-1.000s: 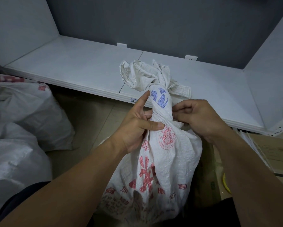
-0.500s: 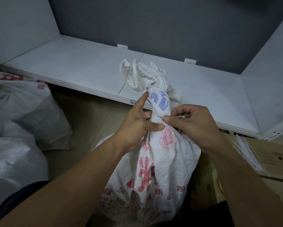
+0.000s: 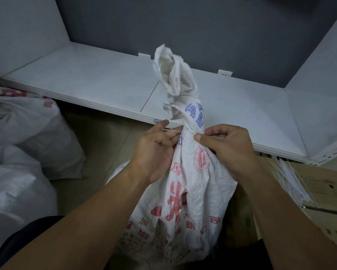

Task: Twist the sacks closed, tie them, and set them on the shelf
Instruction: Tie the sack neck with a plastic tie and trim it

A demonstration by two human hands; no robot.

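Note:
A white woven sack (image 3: 193, 195) with red and blue print stands upright in front of me, its neck twisted and its loose top sticking up. A thin white tie (image 3: 173, 131) runs around the twisted neck. My left hand (image 3: 156, 151) pinches the tie's end on the left of the neck. On the right of the neck, my right hand (image 3: 224, 147) pinches the other end. The low white shelf (image 3: 97, 88) lies just behind the sack with nothing on it.
Two more white sacks (image 3: 25, 133) lie on the floor at the left. A bundle of white ties (image 3: 288, 180) rests on a cardboard box (image 3: 323, 191) at the right. Grey walls close the shelf at back and sides.
The tie now circles the neck and my hands have drawn apart, one end in each. My left hand let go of the neck. The sack's top stands more upright.

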